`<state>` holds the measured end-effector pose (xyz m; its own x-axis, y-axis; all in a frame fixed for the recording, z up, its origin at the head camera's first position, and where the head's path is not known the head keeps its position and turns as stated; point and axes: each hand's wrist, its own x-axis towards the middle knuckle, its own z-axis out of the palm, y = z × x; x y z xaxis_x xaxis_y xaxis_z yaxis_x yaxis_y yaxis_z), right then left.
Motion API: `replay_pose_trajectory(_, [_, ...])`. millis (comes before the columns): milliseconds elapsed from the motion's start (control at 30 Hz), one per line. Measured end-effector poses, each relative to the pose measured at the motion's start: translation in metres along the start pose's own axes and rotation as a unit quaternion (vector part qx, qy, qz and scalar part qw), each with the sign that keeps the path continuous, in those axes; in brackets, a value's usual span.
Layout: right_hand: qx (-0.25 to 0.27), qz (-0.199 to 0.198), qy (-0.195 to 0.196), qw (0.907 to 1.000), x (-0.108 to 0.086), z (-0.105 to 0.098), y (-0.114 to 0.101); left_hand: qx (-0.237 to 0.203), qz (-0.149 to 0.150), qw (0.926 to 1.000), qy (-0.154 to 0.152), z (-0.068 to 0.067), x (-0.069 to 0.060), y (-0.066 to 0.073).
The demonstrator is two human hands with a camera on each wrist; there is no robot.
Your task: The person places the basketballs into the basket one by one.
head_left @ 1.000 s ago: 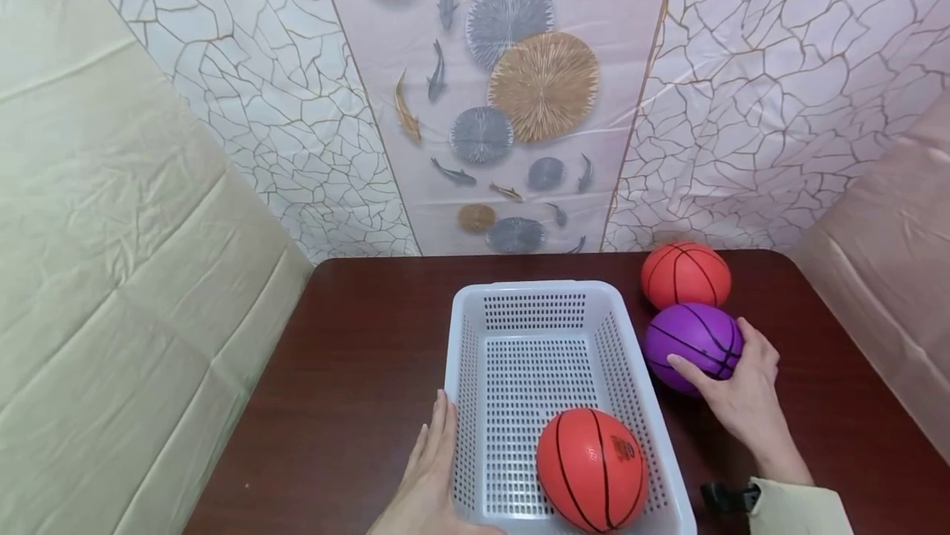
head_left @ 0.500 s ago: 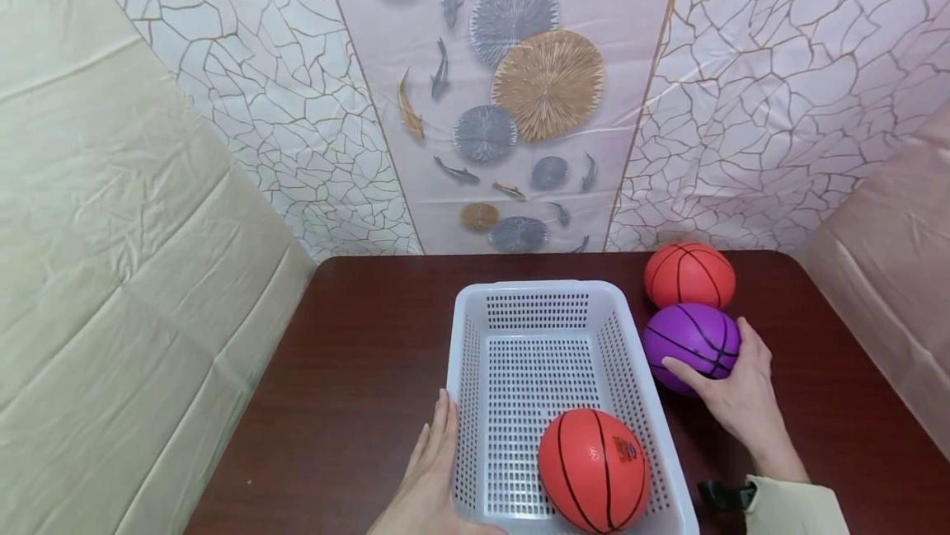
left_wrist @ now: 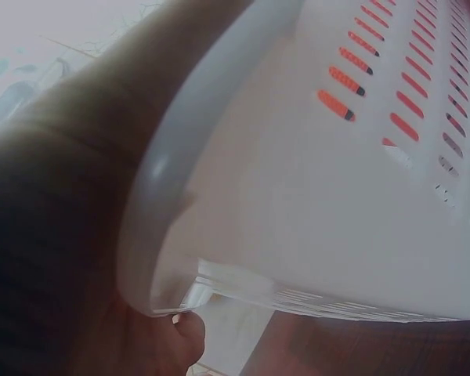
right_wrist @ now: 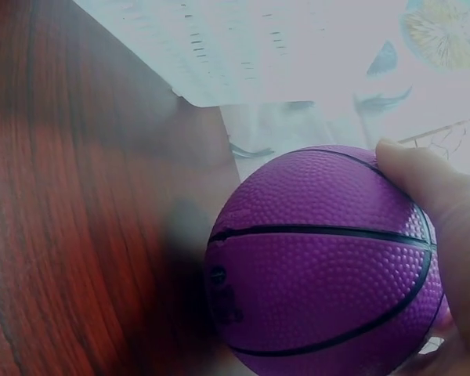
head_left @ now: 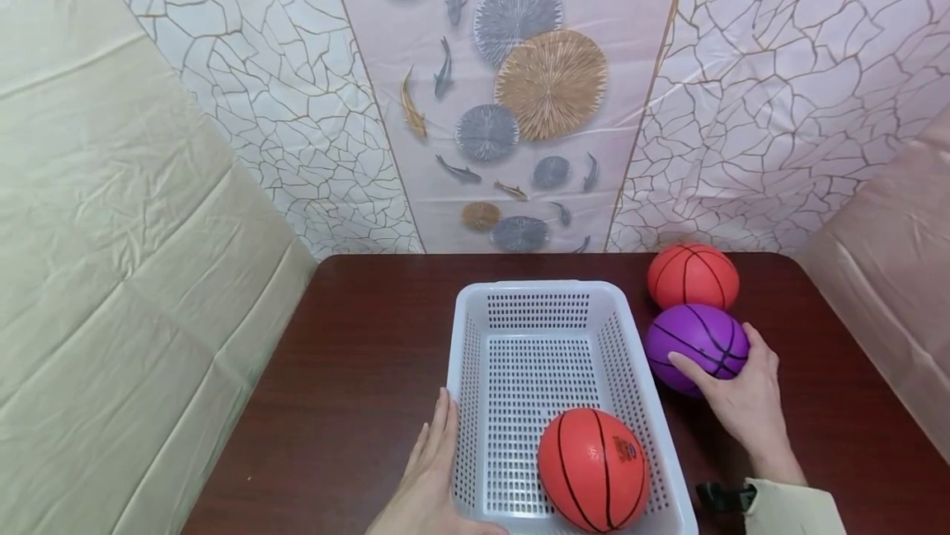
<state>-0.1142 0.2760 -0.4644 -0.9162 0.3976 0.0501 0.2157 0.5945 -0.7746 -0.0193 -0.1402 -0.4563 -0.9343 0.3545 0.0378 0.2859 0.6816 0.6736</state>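
My right hand grips a purple basketball at the right of the table, thumb on its near left side and fingers round its right. In the right wrist view the purple ball fills much of the frame beside the thumb. My left hand lies with straight fingers along the left wall of a white perforated basket. An orange-red basketball sits in the basket's near right part. Through slots in the basket wall, orange shows in the left wrist view.
A second orange-red basketball stands behind the purple one, near the table's back edge. The dark wooden table meets a patterned cloth wall at the back. Pale cloth sides flank it.
The view shifts slightly. The purple ball and my right hand move very little, and the grip stays the same. My left hand stays on the basket.
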Motion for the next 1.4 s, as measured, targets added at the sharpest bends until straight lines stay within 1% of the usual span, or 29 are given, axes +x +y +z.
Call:
replay_pose_trajectory(200, [0.008,0.006,0.013,0.9999,-0.002,0.002,0.001,-0.004,-0.004,1.0000,-0.003,0.000,0.000,-0.001])
replay_pose_trajectory(433, [0.024,0.020,0.029,0.9991,-0.004,-0.001,-0.002,0.001,0.000,1.0000,0.001,0.000,-0.001,0.000])
replay_pose_trajectory(567, [0.038,0.025,0.052,0.9976,-0.007,-0.005,-0.006,0.001,-0.003,1.0000,-0.001,0.000,0.000,0.000])
replay_pose_trajectory(700, [0.051,0.022,0.074,0.9957,-0.010,-0.011,-0.011,-0.001,-0.006,1.0000,-0.001,0.000,0.000,0.000])
replay_pose_trajectory(933, [0.076,0.012,0.098,0.9922,-0.015,-0.020,-0.023,-0.001,-0.004,1.0000,-0.001,0.000,0.000,0.000])
replay_pose_trajectory(1133, [0.089,0.006,0.108,0.9901,-0.017,-0.022,-0.032,0.000,-0.007,1.0000,-0.004,0.000,0.000,-0.001])
replay_pose_trajectory(1400, [0.097,-0.005,0.116,0.9885,-0.020,-0.021,-0.039,0.006,0.000,1.0000,0.003,0.000,0.000,-0.001])
